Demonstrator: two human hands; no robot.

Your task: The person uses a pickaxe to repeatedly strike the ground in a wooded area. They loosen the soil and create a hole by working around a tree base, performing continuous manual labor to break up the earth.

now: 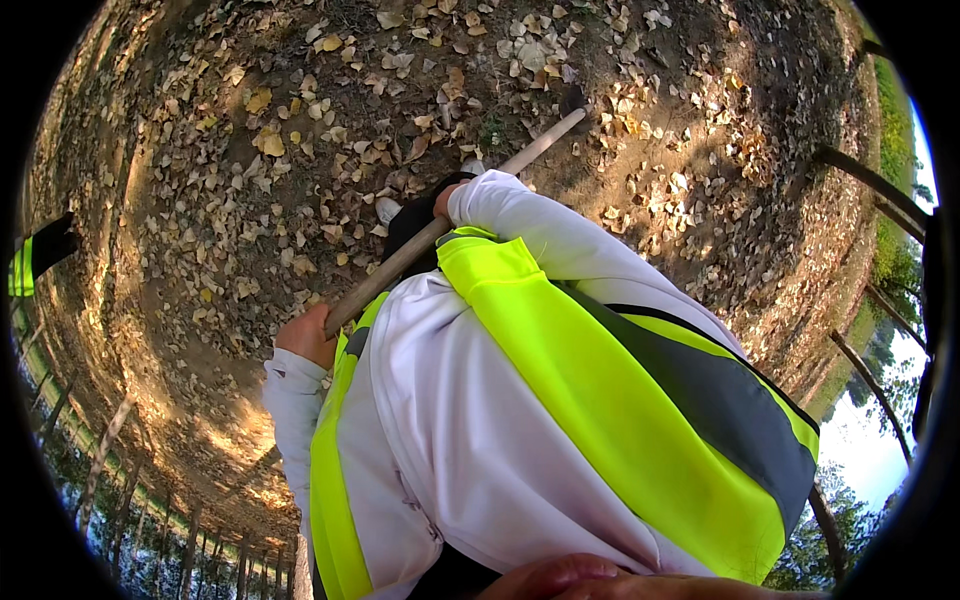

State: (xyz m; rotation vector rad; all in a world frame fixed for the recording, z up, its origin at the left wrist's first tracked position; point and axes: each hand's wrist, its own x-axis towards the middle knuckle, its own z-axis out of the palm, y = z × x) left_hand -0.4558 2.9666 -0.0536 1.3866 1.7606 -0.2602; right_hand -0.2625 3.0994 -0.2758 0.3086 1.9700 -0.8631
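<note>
A long wooden handle runs diagonally across my body, with a small dark shape at its upper end, too unclear to name. My left hand grips the lower stretch of the handle at my left side. Farther up, my right hand is closed on the same handle, partly hidden by my white sleeve. Below the handle show my dark trouser leg and pale shoe. A yellow and grey safety vest covers part of my white top.
Dry leaves lie scattered over bare earth. At the left edge stands another person, seen as dark clothing with yellow reflective stripes. Tree trunks line the right rim, and thinner trunks rise at the lower left.
</note>
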